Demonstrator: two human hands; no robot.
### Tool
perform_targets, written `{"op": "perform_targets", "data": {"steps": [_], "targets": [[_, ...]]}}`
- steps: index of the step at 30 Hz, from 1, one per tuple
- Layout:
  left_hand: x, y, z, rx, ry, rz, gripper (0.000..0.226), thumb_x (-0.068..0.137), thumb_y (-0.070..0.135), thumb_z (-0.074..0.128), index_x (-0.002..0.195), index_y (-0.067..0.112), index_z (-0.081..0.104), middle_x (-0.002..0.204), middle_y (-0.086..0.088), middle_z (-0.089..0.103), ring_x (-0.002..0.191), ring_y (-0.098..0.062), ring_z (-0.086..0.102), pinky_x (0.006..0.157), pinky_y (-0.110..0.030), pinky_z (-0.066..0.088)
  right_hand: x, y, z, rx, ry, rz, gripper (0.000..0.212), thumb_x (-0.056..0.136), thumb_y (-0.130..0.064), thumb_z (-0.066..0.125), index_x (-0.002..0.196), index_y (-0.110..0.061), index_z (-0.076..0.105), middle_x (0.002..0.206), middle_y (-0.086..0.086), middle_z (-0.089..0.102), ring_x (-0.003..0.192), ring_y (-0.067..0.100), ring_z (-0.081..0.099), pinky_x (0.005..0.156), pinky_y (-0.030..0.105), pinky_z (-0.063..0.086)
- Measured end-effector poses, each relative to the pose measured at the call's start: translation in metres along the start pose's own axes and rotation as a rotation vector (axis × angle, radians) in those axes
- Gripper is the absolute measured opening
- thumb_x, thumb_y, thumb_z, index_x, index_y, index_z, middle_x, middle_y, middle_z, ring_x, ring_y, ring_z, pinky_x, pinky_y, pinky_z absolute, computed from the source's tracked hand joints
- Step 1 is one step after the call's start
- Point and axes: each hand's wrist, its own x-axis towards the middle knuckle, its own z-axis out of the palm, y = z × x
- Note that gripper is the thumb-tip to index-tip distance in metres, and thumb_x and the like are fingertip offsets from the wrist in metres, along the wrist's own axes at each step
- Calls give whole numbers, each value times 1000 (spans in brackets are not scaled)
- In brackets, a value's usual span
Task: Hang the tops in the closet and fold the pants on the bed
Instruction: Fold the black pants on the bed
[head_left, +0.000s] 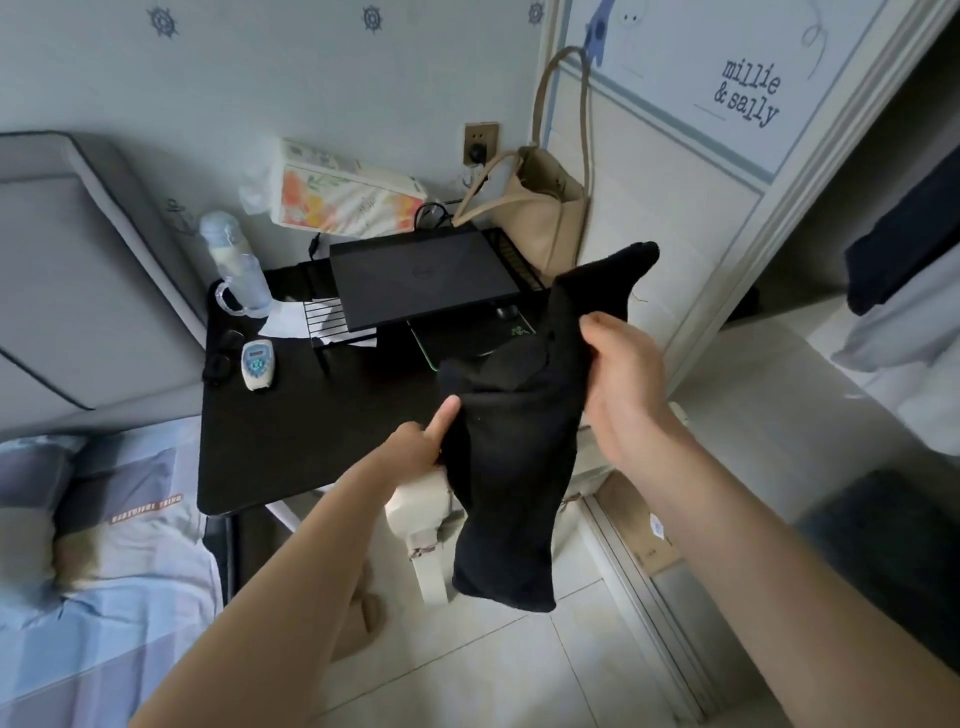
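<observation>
A black garment (514, 441) hangs bunched in the air in front of me, above the floor beside a black table. My left hand (421, 441) pinches its left edge, thumb up against the cloth. My right hand (623, 379) grips its right side higher up, fingers hidden behind the fabric. One end of the garment sticks up past my right hand; the other end dangles low. The bed (93, 571) with blue bedding lies at the lower left. The open closet (883, 322) is at the right, with dark and pale clothes inside.
The black table (291, 441) carries a closed laptop (421, 280), a bottle (234, 265), a tissue pack (343, 192) and a small white device (258, 365). A beige bag (540, 218) hangs on the wall. A cream stool (421, 514) stands below the garment on the tiled floor.
</observation>
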Motion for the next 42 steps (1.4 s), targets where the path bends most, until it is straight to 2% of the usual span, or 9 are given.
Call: {"op": "perform_targets", "data": {"steps": [2,5,12,17,26,29,34,38,42], "targets": [[-7,13,3,-383,-54,54,81,85,79,28,100,9,67,81,-2,72,79,-18,67,76,-33,53,-20,-13,-17,261,-8,25,22,86,-18,54,70,-16,69,79,5,68,76,20,68,70,27,52],[-9,35,17,-820,-335,92,83,87,80,16,115,19,66,107,-1,75,95,-17,72,77,-34,50,-47,-24,-45,495,-9,107,31,87,-33,58,67,-19,77,76,3,73,73,18,72,63,28,57],[-31,47,34,-741,-222,117,42,80,44,72,105,11,74,101,-6,76,94,-19,72,81,-28,51,-85,2,-102,396,-42,318,53,79,-69,56,94,-23,78,106,5,73,106,23,67,85,37,54],[-61,28,31,-863,-178,206,36,67,8,61,102,5,68,87,-11,73,80,-26,71,64,-32,55,-88,43,-146,208,102,599,86,70,-85,39,111,-16,70,119,14,67,109,30,65,102,44,44],[-135,15,24,-1081,-224,223,46,39,11,51,84,4,57,76,-14,58,71,-31,58,69,-36,47,-75,101,-165,289,-43,759,54,86,-41,64,136,-23,53,110,9,61,101,27,59,87,37,44],[-164,16,20,-1112,-201,228,31,44,9,43,67,3,63,68,-12,61,61,-28,61,62,-31,52,-67,100,-152,-107,-127,581,35,100,-16,42,127,-37,51,133,5,54,109,24,61,93,40,49],[-216,-6,17,-1204,-74,237,31,33,9,49,59,4,66,61,-10,63,55,-26,62,55,-24,53,-70,68,-136,-595,-654,47,89,86,-9,68,124,-75,22,145,-16,26,121,16,49,81,19,53],[-257,-34,28,-1226,164,226,36,31,11,47,58,6,70,61,-9,66,55,-23,64,54,-20,53,-87,47,-120,-735,-921,-325,63,85,-12,66,124,-58,46,148,-30,18,135,6,31,99,17,38],[-301,-84,46,-1203,454,38,20,47,10,42,44,16,61,49,0,57,45,-16,57,45,-14,44,-123,32,-100,-708,-1066,-402,25,92,-4,57,103,-23,69,114,-8,62,109,-1,52,91,19,42]]}}
